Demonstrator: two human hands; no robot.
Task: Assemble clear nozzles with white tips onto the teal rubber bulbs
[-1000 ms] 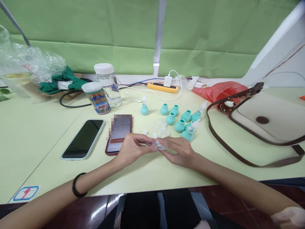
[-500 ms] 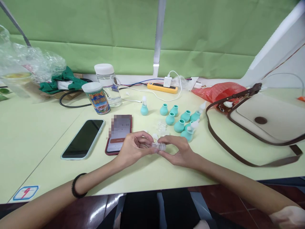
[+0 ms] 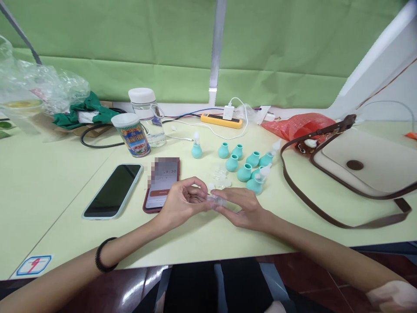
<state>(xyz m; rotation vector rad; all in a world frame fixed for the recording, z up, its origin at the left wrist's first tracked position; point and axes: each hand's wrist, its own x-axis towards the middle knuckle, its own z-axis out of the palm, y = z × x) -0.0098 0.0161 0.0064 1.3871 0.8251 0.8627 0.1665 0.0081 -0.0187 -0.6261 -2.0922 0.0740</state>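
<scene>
My left hand [image 3: 182, 203] and my right hand [image 3: 243, 208] meet just above the pale green table [image 3: 202, 234], both pinching a small clear plastic piece [image 3: 215, 199] between their fingertips. Just behind them lie more clear plastic pieces [image 3: 220, 174]. Several teal rubber bulbs [image 3: 243, 163] stand beyond my right hand, some with white tips. One teal bulb with a white nozzle [image 3: 196, 148] stands alone further left.
A red-cased phone [image 3: 161, 184] lies by my left hand, a black-screened phone [image 3: 112, 190] further left. Behind stand a printed cup [image 3: 132, 134] and a water bottle [image 3: 146, 115]. A yellow power strip [image 3: 223, 119], red bag [image 3: 298, 124] and beige handbag [image 3: 368, 163] lie at the right.
Both hands stay together on the clear piece; the fingers have shifted slightly around it. Nothing else on the table has moved.
</scene>
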